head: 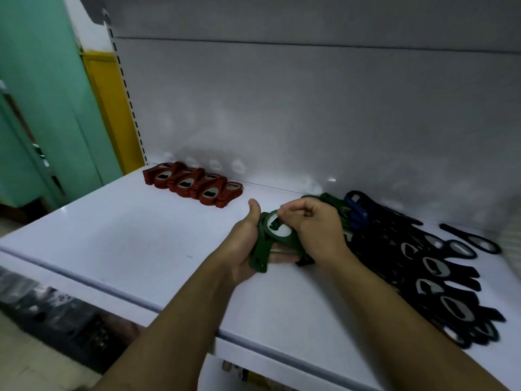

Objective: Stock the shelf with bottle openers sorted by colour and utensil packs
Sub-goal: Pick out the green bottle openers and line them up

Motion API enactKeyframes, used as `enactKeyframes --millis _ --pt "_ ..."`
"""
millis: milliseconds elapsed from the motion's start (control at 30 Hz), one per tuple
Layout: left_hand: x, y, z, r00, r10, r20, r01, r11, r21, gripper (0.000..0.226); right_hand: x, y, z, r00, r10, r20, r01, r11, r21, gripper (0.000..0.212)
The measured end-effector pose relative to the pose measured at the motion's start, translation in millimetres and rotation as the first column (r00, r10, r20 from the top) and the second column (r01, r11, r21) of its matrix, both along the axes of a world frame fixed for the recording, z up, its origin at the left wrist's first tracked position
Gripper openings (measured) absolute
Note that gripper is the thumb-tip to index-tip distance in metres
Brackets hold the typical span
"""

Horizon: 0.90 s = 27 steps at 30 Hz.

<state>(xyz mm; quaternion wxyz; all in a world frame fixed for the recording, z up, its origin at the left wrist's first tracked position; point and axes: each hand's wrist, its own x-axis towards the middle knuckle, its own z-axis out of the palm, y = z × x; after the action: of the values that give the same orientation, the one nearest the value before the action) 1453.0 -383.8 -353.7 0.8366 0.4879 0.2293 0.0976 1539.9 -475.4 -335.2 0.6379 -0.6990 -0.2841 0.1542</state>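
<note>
okay, both hands are above the white shelf, and i've got a small stack of green bottle openers between them, so let's place everything from that green stack

my left hand cradles the stack from below and from its left side, thumb sticking up, fingers curled under the handles, a firm hold. my right hand comes in from the stack's right, fingers curled, fingertips pinching the ring end of the top opener

up and to the left of the green stack, against the grey back panel, the red openers lie in a tidy overlapping row on the shelf, metal mouths facing up

just behind the stack, past my right knuckles, more green ones lie on the shelf, with a blue opener just beside them

to the right of the stack sprawls the dark pile, a loose heap of black-looking openers running toward the shelf's front edge. a lone dark opener lies apart at the far right, beyond that heap
</note>
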Motion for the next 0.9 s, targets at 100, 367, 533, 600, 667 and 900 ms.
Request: enactKeyframes --millis 100,367,533,600,667,900 --pt "3.0 -3.8 -0.9 0.999 0.035 0.012 -0.036 0.999 0.027 0.083 -4.5 0.9 -1.9 0.998 -0.068 0.000 0.068 0.998 0.013 0.010" --pt "-0.1 -6.5 -2.1 0.991 0.116 0.067 -0.120 0.991 0.059 0.077 -13.4 2.6 -0.3 0.984 -0.099 -0.150 0.106 0.994 0.037 0.012" --pt "-4.2 -8.3 1.0 0.993 0.095 0.068 -0.100 0.992 0.079 0.076 -7.4 -5.9 0.2 0.996 0.044 -0.079 -0.045 0.999 -0.022 0.010" --pt "-5.3 -7.7 0.8 0.992 0.095 0.079 -0.100 0.993 0.067 0.074 -4.3 -6.2 -4.7 0.986 0.027 0.165 -0.007 0.992 -0.123 0.011" --pt "-5.8 -6.8 -0.7 0.988 0.091 0.124 -0.099 0.994 0.053 0.071 -1.0 -9.2 -3.9 0.929 0.069 0.363 0.011 0.976 -0.216 0.006" --pt "-7.8 -8.6 -0.6 0.987 0.038 0.158 -0.064 0.985 0.163 0.064 34.7 -53.0 21.3 0.717 0.542 0.437 -0.111 0.709 -0.696 0.030"
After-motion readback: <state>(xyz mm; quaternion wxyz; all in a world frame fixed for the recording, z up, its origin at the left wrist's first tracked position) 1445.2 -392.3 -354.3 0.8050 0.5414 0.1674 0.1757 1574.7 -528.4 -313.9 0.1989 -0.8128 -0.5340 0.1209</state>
